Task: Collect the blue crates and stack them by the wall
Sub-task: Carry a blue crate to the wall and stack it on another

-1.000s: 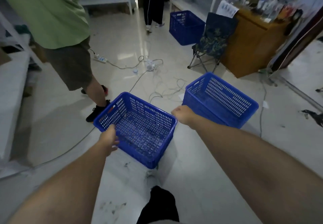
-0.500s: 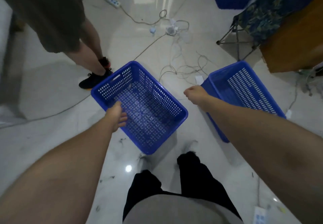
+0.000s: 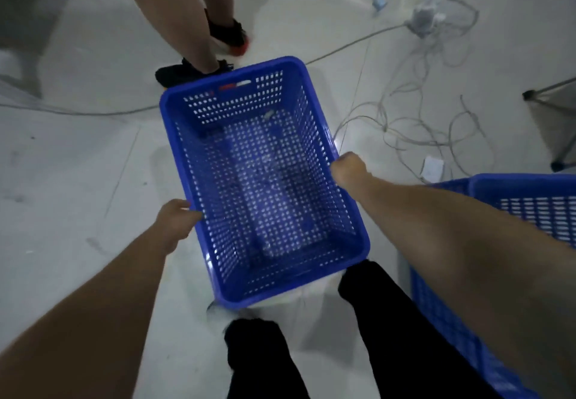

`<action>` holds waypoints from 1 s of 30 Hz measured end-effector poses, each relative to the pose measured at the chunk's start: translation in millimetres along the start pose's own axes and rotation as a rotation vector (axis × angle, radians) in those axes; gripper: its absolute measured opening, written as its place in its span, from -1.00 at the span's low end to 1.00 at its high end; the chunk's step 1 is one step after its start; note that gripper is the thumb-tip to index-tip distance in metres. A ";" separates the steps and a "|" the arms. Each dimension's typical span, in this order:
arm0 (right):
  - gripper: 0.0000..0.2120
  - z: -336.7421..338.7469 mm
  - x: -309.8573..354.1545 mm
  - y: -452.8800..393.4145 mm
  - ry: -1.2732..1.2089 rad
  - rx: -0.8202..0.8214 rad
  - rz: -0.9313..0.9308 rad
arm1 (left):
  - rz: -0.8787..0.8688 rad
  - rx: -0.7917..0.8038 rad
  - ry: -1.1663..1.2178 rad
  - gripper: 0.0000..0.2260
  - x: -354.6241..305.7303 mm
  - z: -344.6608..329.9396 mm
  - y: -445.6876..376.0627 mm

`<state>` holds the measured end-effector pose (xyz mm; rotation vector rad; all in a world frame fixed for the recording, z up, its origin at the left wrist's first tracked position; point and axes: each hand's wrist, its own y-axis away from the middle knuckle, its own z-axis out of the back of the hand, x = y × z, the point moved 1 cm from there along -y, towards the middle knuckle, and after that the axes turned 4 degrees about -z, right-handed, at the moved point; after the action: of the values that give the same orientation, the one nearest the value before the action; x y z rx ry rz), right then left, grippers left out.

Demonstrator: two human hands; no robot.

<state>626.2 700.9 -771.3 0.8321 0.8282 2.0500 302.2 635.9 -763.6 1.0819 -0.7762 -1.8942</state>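
Observation:
An empty blue perforated crate sits right in front of me, its long axis pointing away, low over the pale floor. My left hand is closed on its left long rim. At the right long rim my right hand is curled into a fist, fingers wrapped on the edge. A second blue crate stands at the right edge, partly hidden behind my right forearm.
Another person's bare legs and black shoes stand just beyond the crate's far end. Tangled cables and a power strip lie on the floor at upper right. A folding chair's leg is at far right. My black-trousered legs are below.
My right hand has moved left from beside the second crate onto the near crate's right rim. The crate now lies closer and squarer to me, and my view has tilted down.

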 end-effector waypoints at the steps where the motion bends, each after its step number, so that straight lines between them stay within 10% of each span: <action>1: -0.61 -12.6 -6.1 -30.2 0.017 -0.028 -0.008 | -0.004 -0.016 -0.017 -0.47 6.1 -14.7 -18.2; 6: -0.44 -55.8 -28.9 -109.3 -0.064 -0.059 0.048 | -0.026 -0.124 0.041 -0.35 38.0 -52.2 -103.1; 11: -0.67 -63.9 -26.5 -138.8 -0.301 -0.088 0.075 | 0.012 -0.255 0.374 -0.83 45.2 -56.5 -132.5; 15: -0.75 -51.3 -10.9 -122.4 -0.309 -0.041 0.036 | 0.126 -0.237 0.615 -0.81 57.1 -38.7 -109.3; 30: -0.80 -69.1 167.9 265.8 0.178 -0.100 0.488 | 0.132 -0.300 1.143 -0.51 205.3 201.8 189.1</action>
<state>383.3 686.7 -560.5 0.8660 0.6522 2.6021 123.2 389.5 -602.8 1.5784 0.0953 -0.9454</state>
